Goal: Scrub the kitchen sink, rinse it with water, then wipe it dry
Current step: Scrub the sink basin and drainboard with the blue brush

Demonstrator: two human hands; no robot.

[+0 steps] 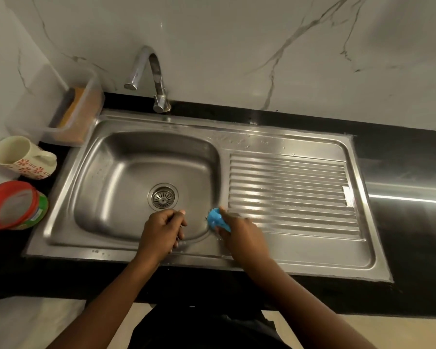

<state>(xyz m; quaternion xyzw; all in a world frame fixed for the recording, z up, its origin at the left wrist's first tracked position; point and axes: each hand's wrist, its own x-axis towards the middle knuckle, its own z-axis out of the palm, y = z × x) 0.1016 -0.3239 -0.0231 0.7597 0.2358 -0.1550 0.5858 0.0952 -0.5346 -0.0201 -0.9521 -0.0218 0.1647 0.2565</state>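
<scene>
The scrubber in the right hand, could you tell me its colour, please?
The scrubber is blue, clearest in the head view.

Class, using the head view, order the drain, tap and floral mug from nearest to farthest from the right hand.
1. Drain: in the sink basin, just left of the right hand, which grips a blue scrubber.
2. Tap: at the back rim.
3. Floral mug: past the sink's left end.

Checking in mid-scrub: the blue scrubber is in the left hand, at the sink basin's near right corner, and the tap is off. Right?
Not quite. The head view shows the blue scrubber in the right hand, not the left hand. The rest holds: it is at the sink basin's near right corner, and no water runs from the tap.
</scene>
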